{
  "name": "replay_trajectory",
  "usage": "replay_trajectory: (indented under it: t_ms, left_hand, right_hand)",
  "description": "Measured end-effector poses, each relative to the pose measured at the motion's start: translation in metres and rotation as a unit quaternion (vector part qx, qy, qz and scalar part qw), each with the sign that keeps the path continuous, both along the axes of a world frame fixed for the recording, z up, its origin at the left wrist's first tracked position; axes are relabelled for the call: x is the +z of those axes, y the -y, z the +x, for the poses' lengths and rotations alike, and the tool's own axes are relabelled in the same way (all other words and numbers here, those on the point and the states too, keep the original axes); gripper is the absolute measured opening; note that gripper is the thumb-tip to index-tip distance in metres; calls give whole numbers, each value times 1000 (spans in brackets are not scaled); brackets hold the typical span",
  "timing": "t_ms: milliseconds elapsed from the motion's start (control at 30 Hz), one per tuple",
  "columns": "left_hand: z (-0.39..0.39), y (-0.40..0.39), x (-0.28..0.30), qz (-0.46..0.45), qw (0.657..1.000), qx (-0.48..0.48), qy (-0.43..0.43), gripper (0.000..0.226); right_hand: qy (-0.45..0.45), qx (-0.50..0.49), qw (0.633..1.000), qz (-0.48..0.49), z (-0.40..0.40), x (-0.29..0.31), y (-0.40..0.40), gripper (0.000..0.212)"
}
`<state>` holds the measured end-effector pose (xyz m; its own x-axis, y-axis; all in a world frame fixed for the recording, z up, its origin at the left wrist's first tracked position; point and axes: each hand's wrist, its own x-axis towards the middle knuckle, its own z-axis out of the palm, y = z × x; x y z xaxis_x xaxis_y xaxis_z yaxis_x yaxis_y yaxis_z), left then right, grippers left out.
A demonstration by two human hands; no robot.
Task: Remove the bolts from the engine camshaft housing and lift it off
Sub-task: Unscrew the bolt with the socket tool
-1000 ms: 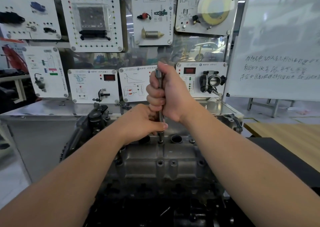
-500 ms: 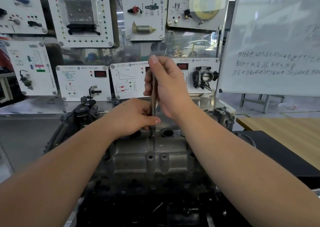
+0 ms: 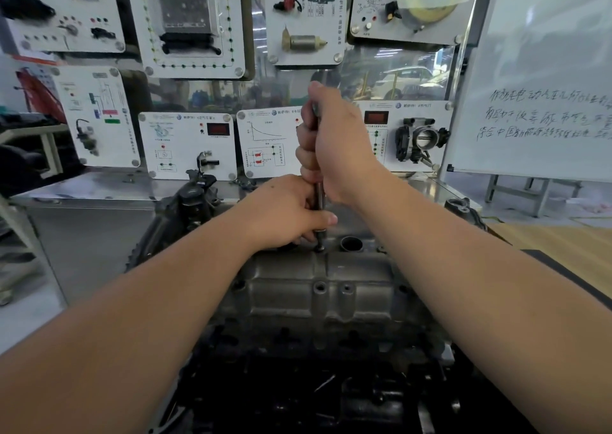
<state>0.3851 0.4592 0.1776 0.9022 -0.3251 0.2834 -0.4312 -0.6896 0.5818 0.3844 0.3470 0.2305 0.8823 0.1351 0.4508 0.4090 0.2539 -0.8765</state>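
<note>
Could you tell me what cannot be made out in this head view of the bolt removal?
- Bolt head: hidden under the tool tip and the left hand.
- Tool top: wrapped by the right hand.
- Camshaft housing far edge: covered by both hands.
- Lower engine: too dark.
- Whiteboard: cut off at the right edge.

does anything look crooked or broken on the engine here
Nothing stands out. The tool stands upright on a bolt at the far edge of the housing, right hand gripping its top, left hand steadying its lower end.
</note>
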Motion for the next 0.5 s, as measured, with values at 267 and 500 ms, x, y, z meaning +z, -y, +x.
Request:
replay_trajectory:
  t_ms: [267, 500]
  left_hand:
    - [1, 3, -1, 31, 999, 2, 25, 24]
    - [-15, 9, 9, 109, 991, -3, 74, 31]
  right_hand:
    - [-44, 57, 997, -1, -5, 6, 10, 40]
    - [-37, -252, 965, -54, -22, 14, -13, 33]
